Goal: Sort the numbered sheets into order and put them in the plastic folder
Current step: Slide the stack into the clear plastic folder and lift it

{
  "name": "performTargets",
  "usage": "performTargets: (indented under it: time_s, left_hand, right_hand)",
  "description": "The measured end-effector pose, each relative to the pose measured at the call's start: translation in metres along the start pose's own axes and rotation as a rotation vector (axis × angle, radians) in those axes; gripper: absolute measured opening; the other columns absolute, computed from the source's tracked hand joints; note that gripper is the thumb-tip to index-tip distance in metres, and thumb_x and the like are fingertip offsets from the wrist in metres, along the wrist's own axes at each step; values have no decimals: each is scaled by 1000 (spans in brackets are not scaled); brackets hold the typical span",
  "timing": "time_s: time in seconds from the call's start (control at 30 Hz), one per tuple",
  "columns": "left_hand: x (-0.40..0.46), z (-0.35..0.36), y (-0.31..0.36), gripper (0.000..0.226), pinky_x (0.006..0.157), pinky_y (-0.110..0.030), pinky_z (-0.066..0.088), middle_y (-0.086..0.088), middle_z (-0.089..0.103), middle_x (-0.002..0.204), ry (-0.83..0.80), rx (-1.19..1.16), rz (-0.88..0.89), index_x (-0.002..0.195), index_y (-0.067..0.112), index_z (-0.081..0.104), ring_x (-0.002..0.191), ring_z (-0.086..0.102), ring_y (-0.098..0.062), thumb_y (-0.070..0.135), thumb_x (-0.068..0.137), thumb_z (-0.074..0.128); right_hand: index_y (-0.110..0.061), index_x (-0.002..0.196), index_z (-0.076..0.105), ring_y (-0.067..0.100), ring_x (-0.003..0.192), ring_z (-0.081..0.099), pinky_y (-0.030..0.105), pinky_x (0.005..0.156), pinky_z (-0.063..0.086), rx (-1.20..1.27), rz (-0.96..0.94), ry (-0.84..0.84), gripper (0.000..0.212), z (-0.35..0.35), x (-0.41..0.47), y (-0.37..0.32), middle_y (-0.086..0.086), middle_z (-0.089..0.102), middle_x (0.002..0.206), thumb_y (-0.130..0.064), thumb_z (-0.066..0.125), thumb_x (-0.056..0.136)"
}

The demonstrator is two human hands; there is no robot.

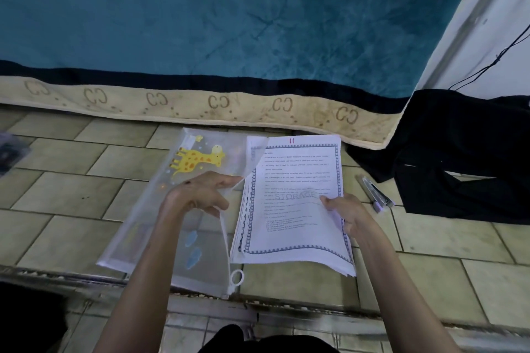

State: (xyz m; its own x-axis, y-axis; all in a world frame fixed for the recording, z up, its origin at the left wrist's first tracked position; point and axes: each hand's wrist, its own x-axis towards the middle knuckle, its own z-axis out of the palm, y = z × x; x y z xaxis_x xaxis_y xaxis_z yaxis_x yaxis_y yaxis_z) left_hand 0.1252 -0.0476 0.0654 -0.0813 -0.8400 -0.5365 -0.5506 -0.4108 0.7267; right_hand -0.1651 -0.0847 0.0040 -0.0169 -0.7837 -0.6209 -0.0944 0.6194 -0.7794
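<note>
Gripping the open zip edge of the plastic folder (183, 200), the left hand (198, 195) lifts its top layer off the tiled floor (66, 198), fingers curled round the flap. The right hand (347, 210) pinches the stack of sheets (292, 209) at its right edge, thumb on top, holding it just beside the folder's mouth; the stack's far left corner is already tucked under the flap. The top sheet bears a red "11". A stapler (375, 193) lies on the floor to the right, near a heap of dark cloth (464, 157). A striped blanket (200, 31) spreads beyond.
</note>
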Motion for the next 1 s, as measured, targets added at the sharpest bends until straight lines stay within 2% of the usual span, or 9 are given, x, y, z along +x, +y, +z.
performTargets:
  time_s: [0.1, 0.23, 0.4, 0.57, 0.7, 0.77, 0.87, 0.93, 1.0]
  left_hand:
    - [3, 4, -3, 74, 59, -17, 55, 8, 36, 149, 18, 24, -5, 140, 24, 42, 131, 43, -14, -12, 77, 54]
    - [8, 7, 2, 77, 73, -25, 59, 5, 28, 153, 35, 64, -33, 142, 27, 38, 120, 52, -16, -10, 77, 56]
    - [0, -1, 14, 71, 62, -17, 57, 8, 32, 150, -20, 67, -13, 139, 23, 42, 138, 32, -13, -13, 80, 54]
    - [10, -7, 9, 74, 68, -23, 59, 7, 29, 153, -33, 102, -63, 141, 23, 41, 130, 44, -14, -11, 77, 56]
    - [16, 8, 11, 72, 68, -25, 57, 0, 30, 151, 26, 150, -83, 143, 23, 38, 94, 66, -22, -4, 80, 60]
    - [21, 19, 11, 73, 63, -24, 54, -5, 29, 149, 52, 209, -107, 144, 22, 32, 87, 69, -27, 0, 81, 62]
    - [25, 23, 10, 74, 59, -23, 53, -5, 31, 148, 91, 195, -119, 145, 22, 31, 66, 66, -20, 1, 81, 62]
    - [24, 20, 9, 73, 69, -30, 57, -5, 28, 151, 114, 146, -128, 145, 22, 32, 68, 67, -22, 0, 82, 62]
    - [22, 16, 10, 73, 80, -37, 57, -4, 25, 154, 108, 119, -118, 145, 22, 32, 83, 70, -28, -1, 82, 61]
  right_hand:
    - [2, 119, 57, 29, 100, 62, 37, 86, 50, 74, -40, 19, 32, 11, -9, 5, 14, 64, 117, -2, 60, 88]
    - [-1, 120, 57, 23, 94, 58, 30, 82, 44, 56, -128, 99, 30, 23, -18, 9, 10, 63, 113, -1, 57, 90]
    - [-2, 118, 58, 22, 94, 58, 29, 82, 44, 27, -213, 111, 29, 24, -19, 6, 8, 63, 111, 0, 57, 89]
    - [-14, 101, 59, 24, 93, 62, 33, 83, 50, -59, -330, 173, 20, 28, -18, 6, 8, 67, 109, -2, 58, 86]
    - [-8, 128, 46, 20, 91, 59, 27, 77, 44, -150, -396, 281, 44, 37, -21, 16, 10, 64, 116, -3, 58, 86]
    - [-12, 138, 34, 23, 100, 60, 30, 84, 48, -162, -452, 293, 58, 42, -23, 20, 9, 62, 120, -2, 56, 86]
    - [-14, 144, 26, 23, 111, 59, 32, 94, 48, -190, -511, 272, 66, 48, -27, 22, 6, 60, 126, 0, 56, 87]
    - [-14, 145, 24, 19, 109, 59, 28, 92, 47, -164, -490, 265, 70, 48, -29, 23, 1, 60, 122, -1, 59, 86]
    - [-11, 138, 37, 15, 98, 61, 24, 83, 47, -133, -440, 247, 62, 47, -26, 23, -2, 62, 114, -4, 65, 84]
